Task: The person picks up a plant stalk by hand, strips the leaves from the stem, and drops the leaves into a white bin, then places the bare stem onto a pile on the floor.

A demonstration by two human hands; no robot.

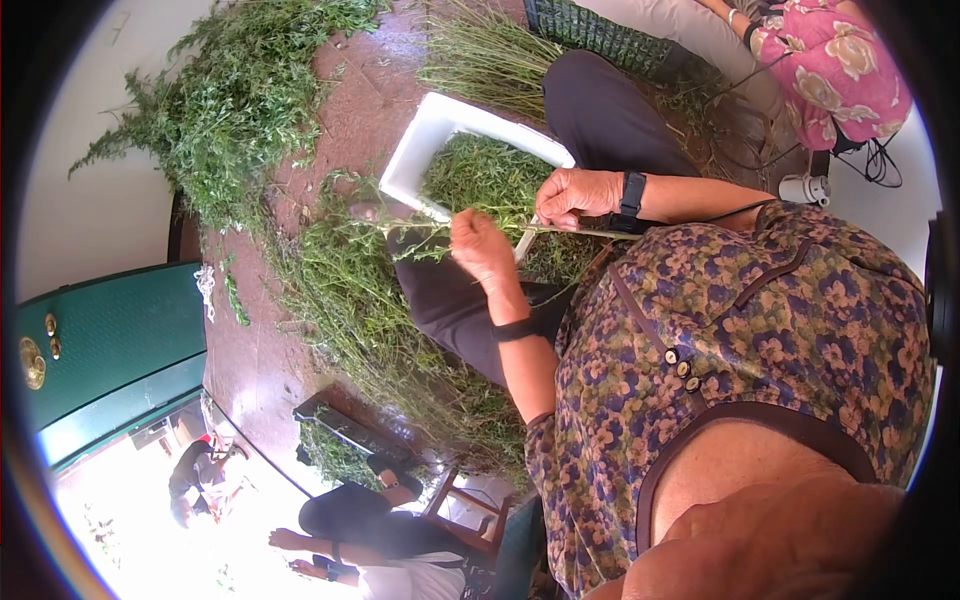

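Observation:
My left hand (482,245), with a black band on its wrist, is closed around a long leafy plant stem (415,225). My right hand (578,196), wearing a black watch, pinches the same stem further along, fingertips together. Both hands are over the near edge of a white foam box (405,158). Loose green leafy sprigs (485,175) lie inside that box. The bare end of the stem reaches toward my shirt. My fingers hide the exact grip points.
Leafy plants (345,300) are heaped beside my legs, with another big pile (250,110) farther off. Bare stalks (490,55) lie beyond the box. A person in pink floral clothing (825,60) sits nearby; another person's hand (290,540) shows below. A green door (110,345) stands left.

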